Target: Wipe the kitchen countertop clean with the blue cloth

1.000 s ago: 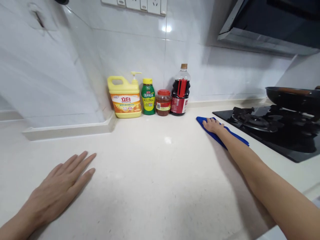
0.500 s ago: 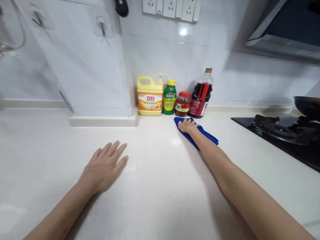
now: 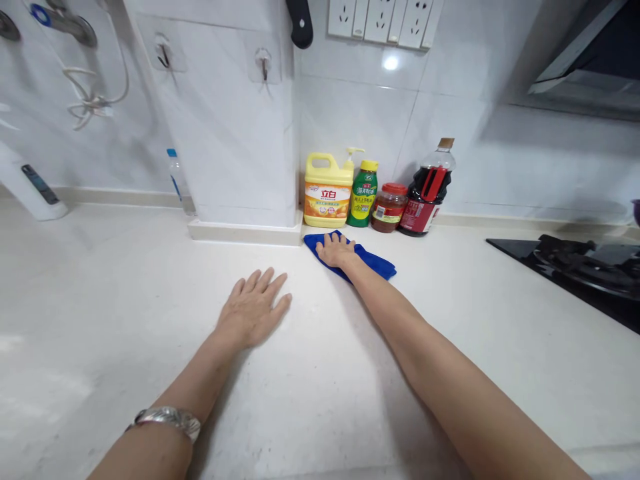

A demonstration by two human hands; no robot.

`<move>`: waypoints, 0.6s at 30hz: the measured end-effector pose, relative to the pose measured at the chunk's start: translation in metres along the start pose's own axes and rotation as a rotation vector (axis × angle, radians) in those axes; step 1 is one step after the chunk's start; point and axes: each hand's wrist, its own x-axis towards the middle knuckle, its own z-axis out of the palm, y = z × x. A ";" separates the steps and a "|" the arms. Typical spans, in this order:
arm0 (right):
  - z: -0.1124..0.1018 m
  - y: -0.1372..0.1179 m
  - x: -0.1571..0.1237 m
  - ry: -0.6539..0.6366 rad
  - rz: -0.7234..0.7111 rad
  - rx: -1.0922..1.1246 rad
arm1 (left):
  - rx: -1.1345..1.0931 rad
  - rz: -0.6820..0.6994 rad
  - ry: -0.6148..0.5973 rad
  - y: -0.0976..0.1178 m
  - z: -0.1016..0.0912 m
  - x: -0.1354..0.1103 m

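My right hand [image 3: 336, 251] presses a blue cloth [image 3: 375, 262] down on the white countertop [image 3: 320, 400], gripping it under spread, slightly bent fingers. The cloth lies just in front of a yellow pump jug [image 3: 327, 193] and a green bottle with a yellow cap [image 3: 363, 195]. To the left, my left hand [image 3: 254, 308] rests palm down on the bare counter, open, fingers apart and holding nothing. Beside the green bottle stand a red-lidded jar [image 3: 389, 208] and a large bottle of dark liquid [image 3: 427, 190].
A boxed-in wall column [image 3: 233, 133] with a low ledge [image 3: 245, 234] juts out behind my left hand. A black gas stove [image 3: 575, 267] lies at the right. Farther left stand a clear bottle [image 3: 177, 180] and a white bottle [image 3: 30, 187]. A black handle [image 3: 300, 23] hangs above.
My right hand has slid the blue cloth leftward, from before the jar to before the jug and green bottle. The view has swung left; my left hand stays flat on the counter.
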 end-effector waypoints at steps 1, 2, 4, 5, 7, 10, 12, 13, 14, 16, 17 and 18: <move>-0.001 -0.002 -0.006 -0.004 -0.027 -0.003 | -0.002 0.009 0.008 -0.001 0.001 0.000; -0.001 -0.002 -0.012 -0.009 -0.058 -0.007 | -0.006 0.017 0.014 -0.003 0.001 0.000; -0.003 0.001 -0.027 -0.018 -0.138 -0.016 | -0.012 0.024 0.019 -0.005 0.002 0.001; -0.003 0.003 -0.035 -0.025 -0.180 -0.020 | -0.015 0.022 0.018 -0.006 0.002 0.001; -0.003 0.008 -0.053 -0.041 -0.273 -0.034 | -0.018 0.016 0.012 -0.007 0.002 0.001; 0.000 0.017 -0.082 -0.047 -0.435 -0.055 | -0.020 0.019 0.019 -0.008 0.002 0.003; 0.002 0.025 -0.103 -0.040 -0.547 -0.053 | -0.025 0.030 0.036 -0.009 0.003 0.005; 0.002 0.029 -0.114 -0.035 -0.597 -0.047 | -0.029 0.033 0.042 -0.010 0.004 0.007; 0.002 0.033 -0.126 -0.034 -0.646 -0.040 | -0.033 0.036 0.044 -0.011 0.004 0.007; 0.001 0.040 -0.149 -0.037 -0.730 -0.030 | -0.036 0.038 0.043 -0.013 0.005 0.009; 0.001 0.044 -0.160 -0.041 -0.763 -0.026 | -0.036 0.038 0.041 -0.013 0.004 0.009; 0.000 0.048 -0.171 -0.046 -0.794 -0.021 | -0.033 0.040 0.037 -0.014 0.004 0.010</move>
